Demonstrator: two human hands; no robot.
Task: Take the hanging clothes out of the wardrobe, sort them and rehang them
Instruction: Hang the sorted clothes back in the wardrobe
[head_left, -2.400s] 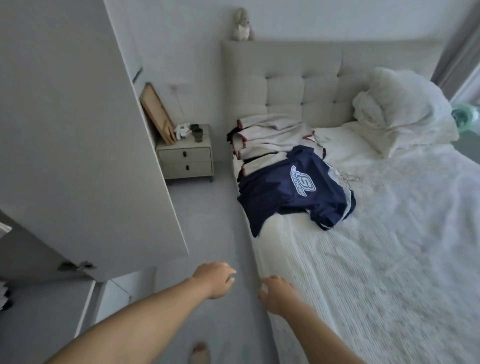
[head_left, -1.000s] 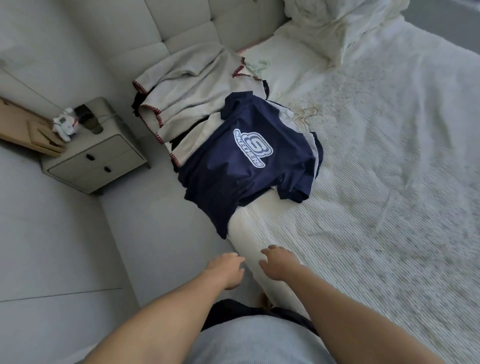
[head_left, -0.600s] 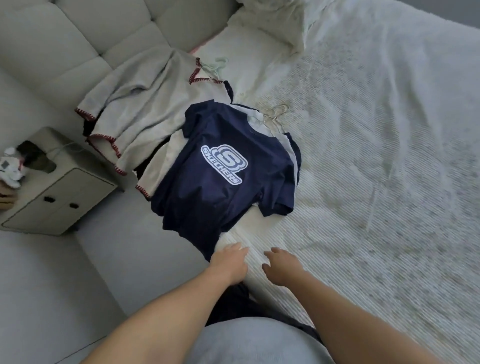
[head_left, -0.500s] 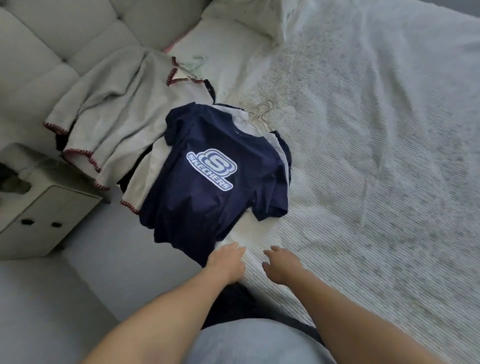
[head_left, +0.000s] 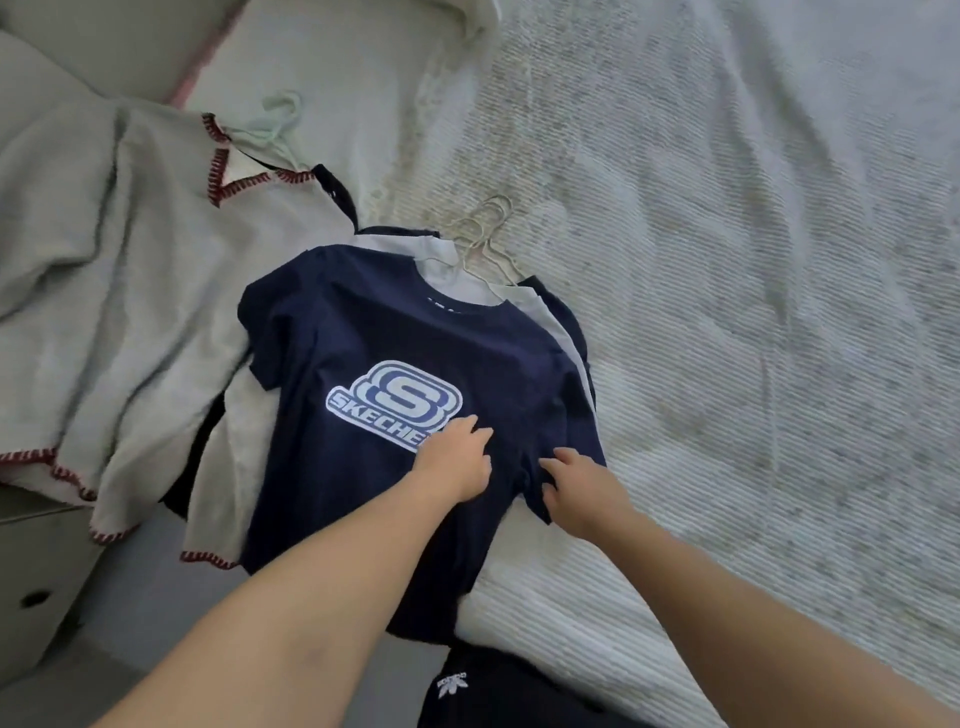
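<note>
Navy cotton is what I have under both hands: the navy T-shirt (head_left: 395, 415) lies face up at the near edge of the bed (head_left: 753, 312), its hem hanging over the side toward me. My left hand (head_left: 454, 462) rests on the chest just below the printed logo (head_left: 395, 405), fingers loosely curled against the cloth; I cannot tell whether they have pinched a fold yet. My right hand (head_left: 582, 488) sits at the sleeve on that side, fingers bent onto the fabric, and there too I cannot tell if anything is gripped.

I judge the shirt light, soft and floppy, so it will sag and slide if lifted by the middle. Better to take it at the shoulders or by the wire hanger hooks (head_left: 488, 234), which poke out just beyond the collar. I count about 3 hooks there, though they overlap and blur.

Beneath the T-shirt, on its far side, edges of 1 pale garment (head_left: 441, 260) and 1 dark one (head_left: 566, 317) show, so that stack holds at least 3 pieces. Left of the T-shirt lies a grey top with red stitching (head_left: 104, 286), looking thicker and heavier, with 1 pale green hanger hook (head_left: 280, 124) at its neck. Left of that again, off the bed, I see 1 bedside drawer unit (head_left: 36, 587).
</note>
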